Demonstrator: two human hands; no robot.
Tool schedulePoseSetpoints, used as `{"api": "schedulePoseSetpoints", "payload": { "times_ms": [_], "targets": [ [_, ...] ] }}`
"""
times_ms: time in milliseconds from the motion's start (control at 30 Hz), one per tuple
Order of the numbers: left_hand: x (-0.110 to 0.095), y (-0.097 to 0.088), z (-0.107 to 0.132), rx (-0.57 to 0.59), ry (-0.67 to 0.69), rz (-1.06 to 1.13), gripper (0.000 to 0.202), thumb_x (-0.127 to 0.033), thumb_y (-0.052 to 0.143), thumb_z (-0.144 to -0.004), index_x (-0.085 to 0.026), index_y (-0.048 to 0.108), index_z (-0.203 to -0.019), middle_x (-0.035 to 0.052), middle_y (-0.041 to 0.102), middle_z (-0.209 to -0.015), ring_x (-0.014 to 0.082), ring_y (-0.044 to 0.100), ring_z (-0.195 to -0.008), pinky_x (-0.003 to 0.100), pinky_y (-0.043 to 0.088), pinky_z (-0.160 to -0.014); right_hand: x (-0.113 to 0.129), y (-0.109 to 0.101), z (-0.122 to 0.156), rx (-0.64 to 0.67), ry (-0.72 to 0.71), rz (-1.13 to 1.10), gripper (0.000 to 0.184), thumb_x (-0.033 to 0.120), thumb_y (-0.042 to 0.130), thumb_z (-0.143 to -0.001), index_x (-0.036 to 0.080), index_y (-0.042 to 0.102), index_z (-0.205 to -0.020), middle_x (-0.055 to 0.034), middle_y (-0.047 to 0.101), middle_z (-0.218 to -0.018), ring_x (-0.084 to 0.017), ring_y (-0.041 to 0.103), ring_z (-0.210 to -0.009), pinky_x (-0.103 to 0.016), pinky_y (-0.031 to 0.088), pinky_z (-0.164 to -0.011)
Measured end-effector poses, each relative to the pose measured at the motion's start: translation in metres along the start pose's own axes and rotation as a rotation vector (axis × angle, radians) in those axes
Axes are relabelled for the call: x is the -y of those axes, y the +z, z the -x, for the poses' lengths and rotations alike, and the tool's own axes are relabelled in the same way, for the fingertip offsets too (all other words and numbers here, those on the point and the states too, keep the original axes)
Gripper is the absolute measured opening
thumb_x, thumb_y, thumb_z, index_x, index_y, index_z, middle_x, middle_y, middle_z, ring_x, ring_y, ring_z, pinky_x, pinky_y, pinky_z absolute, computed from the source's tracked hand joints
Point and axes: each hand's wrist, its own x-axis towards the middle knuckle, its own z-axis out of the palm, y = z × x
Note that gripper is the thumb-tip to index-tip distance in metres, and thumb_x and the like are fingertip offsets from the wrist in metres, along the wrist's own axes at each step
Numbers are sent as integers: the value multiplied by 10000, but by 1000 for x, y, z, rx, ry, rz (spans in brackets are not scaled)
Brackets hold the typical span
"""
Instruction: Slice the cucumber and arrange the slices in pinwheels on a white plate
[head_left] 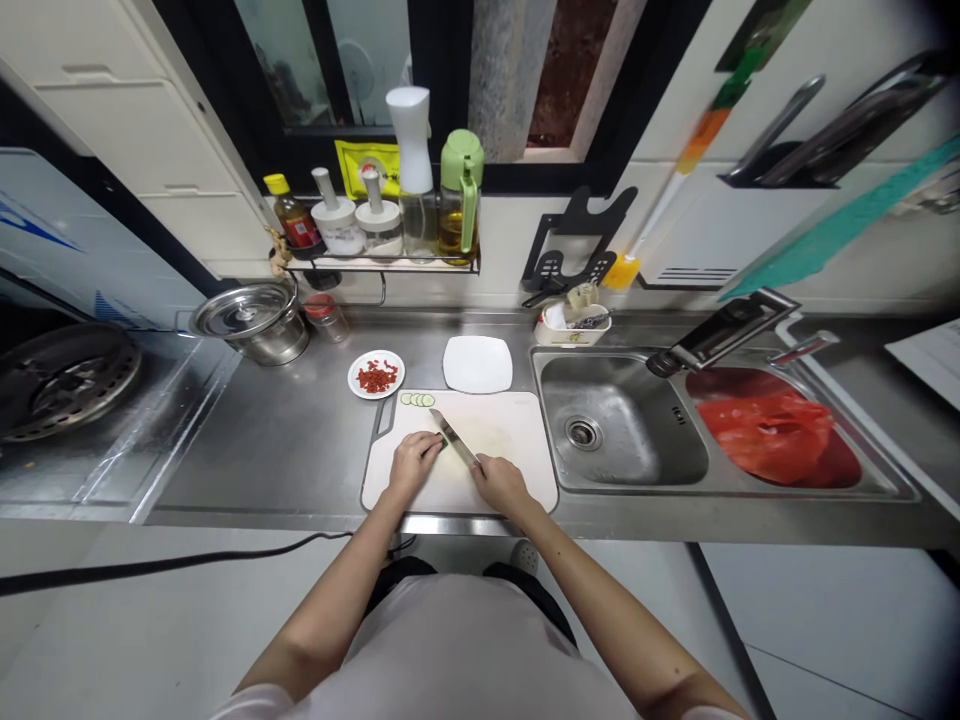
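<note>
My right hand [501, 484] is closed round the handle of a kitchen knife [459, 441], whose blade points up and left over the white cutting board [510, 420]. Close to the blade's left side, my left hand [412, 466] is closed with its fingertips together on a small dark green piece of cucumber [441, 439], mostly hidden by the fingers. Several thin cucumber slices [417, 399] lie overlapping in a row at the board's top left corner. Behind the board are a white plate [478, 363] and a smaller round plate [352, 378] bearing chopped red bits [377, 377].
Right of the board is a steel sink [622, 420]; a red plastic bag [772, 435] fills its second basin under the faucet [724, 335]. A lidded steel pot [274, 335] and a red-lidded jar [328, 318] stand back left. Bottles line a wall shelf [390, 264].
</note>
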Motion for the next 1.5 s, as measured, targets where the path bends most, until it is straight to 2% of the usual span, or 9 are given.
{"api": "schedulePoseSetpoints", "payload": {
  "times_ms": [200,500,867,1167,1500],
  "targets": [
    [-3,0,1,11,13,-17,223,-273,532,-889,-243,713,-1017,52,693,-1015,175,607,-984,340,488,-912,5,-2,0,14,9,6,330,309,311,-963,168,591,-1067,-109,678,-1001,-211,628,-929,-269,392,-726],
    [1,3,3,-37,78,-7,212,-276,533,-893,-241,711,-1003,46,685,-999,163,591,-957,310,486,-878,9,-3,0,46,2,7,312,290,323,-958,161,593,-1047,-116,676,-1010,-207,623,-939,-276,397,-742],
    [2,4,3,-34,96,-20,212,-262,538,-891,-231,705,-1018,50,681,-1009,169,586,-970,315,483,-887,14,-6,3,61,3,27,319,251,311,-949,151,590,-1068,-120,682,-994,-221,629,-945,-290,410,-749],
    [7,8,3,-95,192,-2,209,-264,537,-894,-218,705,-1008,55,683,-980,182,593,-943,348,505,-845,9,-6,15,113,15,37,299,199,337,-925,128,597,-1054,-143,678,-972,-235,635,-929,-297,412,-730],
    [8,8,2,-90,208,-18,192,-245,551,-886,-221,706,-996,56,680,-990,179,592,-941,343,507,-840,5,-6,23,133,26,41,287,179,344,-914,140,598,-1044,-142,674,-975,-237,633,-932,-306,415,-728]
  ]
}}
